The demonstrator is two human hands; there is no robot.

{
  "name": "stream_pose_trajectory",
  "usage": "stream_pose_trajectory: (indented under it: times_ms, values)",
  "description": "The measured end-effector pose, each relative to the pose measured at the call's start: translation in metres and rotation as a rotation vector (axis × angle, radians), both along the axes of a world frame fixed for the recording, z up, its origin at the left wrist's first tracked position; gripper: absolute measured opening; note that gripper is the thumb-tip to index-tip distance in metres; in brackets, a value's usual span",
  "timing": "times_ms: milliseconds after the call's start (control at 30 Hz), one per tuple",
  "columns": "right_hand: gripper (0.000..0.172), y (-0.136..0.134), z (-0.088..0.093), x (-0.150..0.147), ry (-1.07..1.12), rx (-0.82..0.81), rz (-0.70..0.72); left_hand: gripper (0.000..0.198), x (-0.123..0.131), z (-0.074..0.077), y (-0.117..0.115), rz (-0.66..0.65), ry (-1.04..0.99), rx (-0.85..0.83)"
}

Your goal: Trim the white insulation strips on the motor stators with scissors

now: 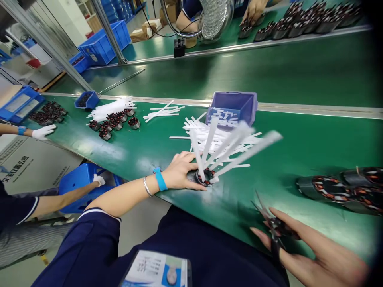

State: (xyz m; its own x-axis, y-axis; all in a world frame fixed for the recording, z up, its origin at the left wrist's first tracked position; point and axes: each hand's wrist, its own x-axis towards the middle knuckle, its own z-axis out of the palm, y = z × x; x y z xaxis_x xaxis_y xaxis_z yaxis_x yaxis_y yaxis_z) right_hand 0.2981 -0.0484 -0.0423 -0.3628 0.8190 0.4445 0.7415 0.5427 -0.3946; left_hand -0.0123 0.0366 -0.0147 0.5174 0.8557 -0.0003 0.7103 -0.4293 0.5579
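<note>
My left hand (181, 172) is wrapped around a round black part with copper windings (206, 177) on the green bench. Several long white strips (233, 149) stand up out of that part, fanned out and blurred at their tips. Lower right, my right hand (302, 243) holds scissors (273, 225), whose blades are parted and point toward the upper left. Behind the held part lies a loose pile of white strips (203, 133). A purple bin (249, 105) with short white pieces in it touches the back of the pile.
Several wound parts (338, 189) sit at the right. More wound parts (115, 121) and white strips (110, 107) lie at the left, near a small blue bin (86, 100). Gloved hands (44, 131) of another person show far left. A person's hand (253, 14) is across the bench.
</note>
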Motion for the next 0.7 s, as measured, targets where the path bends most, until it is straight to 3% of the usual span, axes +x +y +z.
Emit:
stream_pose_trajectory:
  times_ms: [100, 233, 300, 367, 467, 533, 633, 700]
  values:
    - [0.038, 0.005, 0.009, -0.003, -0.014, 0.106, 0.094, 0.074, -0.005, 0.001, -0.003, -0.004, -0.036, 0.066]
    - [0.031, 0.005, 0.019, 0.001, -0.175, 0.025, 0.085, 0.102, -0.014, 0.013, -0.006, 0.057, -0.288, 0.259]
    - [0.03, 0.006, 0.025, 0.001, -0.261, 0.029, 0.085, 0.095, -0.015, 0.021, -0.006, 0.011, -0.363, 0.275]
    - [0.038, 0.01, 0.032, -0.004, -0.326, 0.09, 0.102, 0.082, -0.012, 0.024, -0.005, -0.055, -0.353, 0.185]
    - [0.048, 0.02, 0.041, -0.014, -0.395, 0.168, 0.15, 0.059, -0.003, 0.017, -0.003, -0.126, -0.307, 0.012]
    - [0.052, 0.027, 0.045, -0.02, -0.412, 0.214, 0.161, 0.047, 0.004, 0.008, -0.003, -0.096, -0.326, -0.034]
    - [0.054, 0.036, 0.049, -0.02, -0.434, 0.243, 0.168, 0.055, 0.009, -0.001, -0.005, 0.001, -0.379, 0.029]
    - [0.053, 0.042, 0.05, -0.017, -0.453, 0.241, 0.198, 0.066, 0.01, 0.002, -0.007, 0.026, -0.398, 0.126]
